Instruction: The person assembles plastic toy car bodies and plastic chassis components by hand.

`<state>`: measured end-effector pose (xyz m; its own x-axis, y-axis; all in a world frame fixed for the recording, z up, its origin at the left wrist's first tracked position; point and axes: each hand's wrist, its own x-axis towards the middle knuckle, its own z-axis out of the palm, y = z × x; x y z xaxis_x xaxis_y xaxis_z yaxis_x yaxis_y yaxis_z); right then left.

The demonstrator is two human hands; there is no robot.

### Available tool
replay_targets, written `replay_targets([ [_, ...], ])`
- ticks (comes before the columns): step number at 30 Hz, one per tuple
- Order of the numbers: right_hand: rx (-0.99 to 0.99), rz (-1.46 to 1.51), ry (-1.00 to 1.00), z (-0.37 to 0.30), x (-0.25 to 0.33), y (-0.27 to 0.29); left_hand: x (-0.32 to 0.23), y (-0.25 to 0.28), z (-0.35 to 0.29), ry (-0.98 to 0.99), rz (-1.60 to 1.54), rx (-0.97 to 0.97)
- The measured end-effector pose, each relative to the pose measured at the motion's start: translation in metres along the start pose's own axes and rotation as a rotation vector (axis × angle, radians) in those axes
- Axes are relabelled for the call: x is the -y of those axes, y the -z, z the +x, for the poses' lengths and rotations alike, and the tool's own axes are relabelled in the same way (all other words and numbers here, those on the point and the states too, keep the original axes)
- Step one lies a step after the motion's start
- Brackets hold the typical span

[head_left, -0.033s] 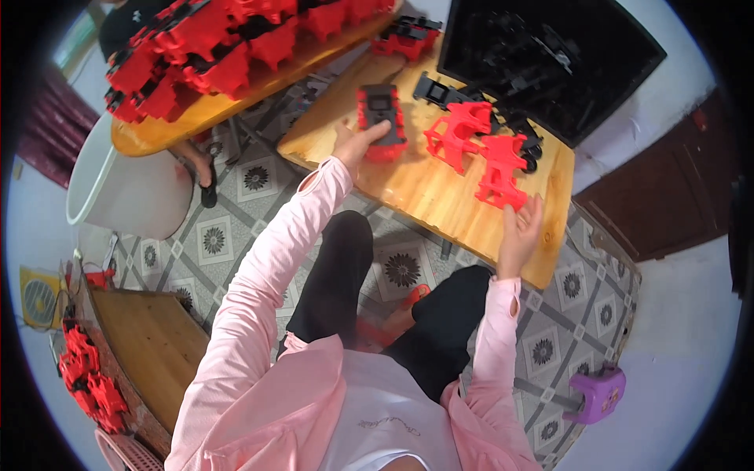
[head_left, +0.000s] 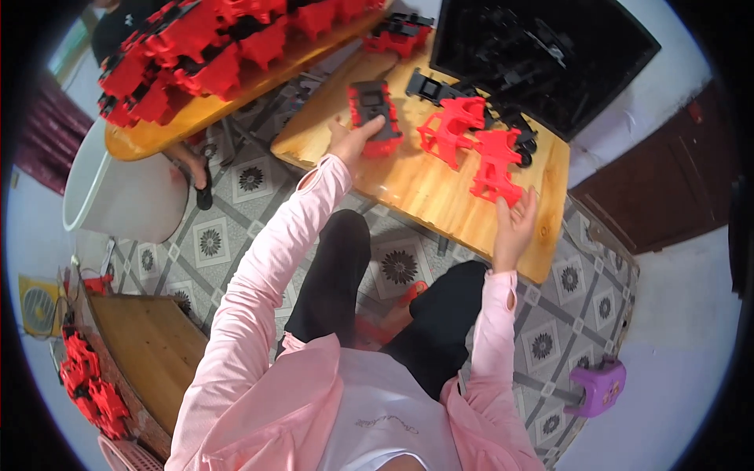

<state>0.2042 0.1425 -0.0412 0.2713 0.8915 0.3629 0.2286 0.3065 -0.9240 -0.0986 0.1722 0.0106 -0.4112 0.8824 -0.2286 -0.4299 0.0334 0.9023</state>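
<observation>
My left hand (head_left: 355, 140) is closed on a red-and-black plastic assembly (head_left: 375, 118), a red shell with a black plate on top, thumb across the plate. It is held over the left part of the wooden table (head_left: 408, 196). My right hand (head_left: 514, 228) is at the near end of a red plastic frame (head_left: 496, 165) lying on the table. Its fingers are stretched out and apart, with the tips at the frame's edge. Another red plastic frame (head_left: 452, 129) lies just left of that one. Black plastic parts (head_left: 430, 88) with wheels among them lie behind both frames.
A dark screen (head_left: 550, 63) stands at the table's back. One more red-and-black assembly (head_left: 399, 33) sits at the far corner. Many are piled on a second table (head_left: 129, 145) at upper left, where another person stands. A white tub (head_left: 118, 188) and purple stool (head_left: 597, 388) are on the floor.
The whole view has shifted slightly, so the table sits a little higher and further left. My right fingertips appear slightly closer around the red frame's edge; the left hand keeps its hold.
</observation>
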Motion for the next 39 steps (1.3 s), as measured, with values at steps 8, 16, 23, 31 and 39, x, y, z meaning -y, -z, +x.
replay_targets([
  [8,0.040,0.132,-0.034,0.006,-0.010,0.003,0.037,-0.009,-0.007,-0.404,0.417,-0.358],
  [16,0.489,-0.551,0.843,-0.071,0.100,0.032,0.065,-0.022,-0.141,0.267,-0.072,0.538],
  [23,0.291,-0.238,0.188,0.061,0.047,0.001,0.098,0.010,-0.142,0.515,-0.380,0.677],
  [31,0.088,-0.959,0.346,0.232,-0.047,-0.090,0.093,0.040,-0.177,0.672,-0.553,0.735],
  [39,0.137,-0.721,0.214,0.154,-0.002,-0.034,0.096,0.074,-0.198,0.694,-0.581,0.813],
])
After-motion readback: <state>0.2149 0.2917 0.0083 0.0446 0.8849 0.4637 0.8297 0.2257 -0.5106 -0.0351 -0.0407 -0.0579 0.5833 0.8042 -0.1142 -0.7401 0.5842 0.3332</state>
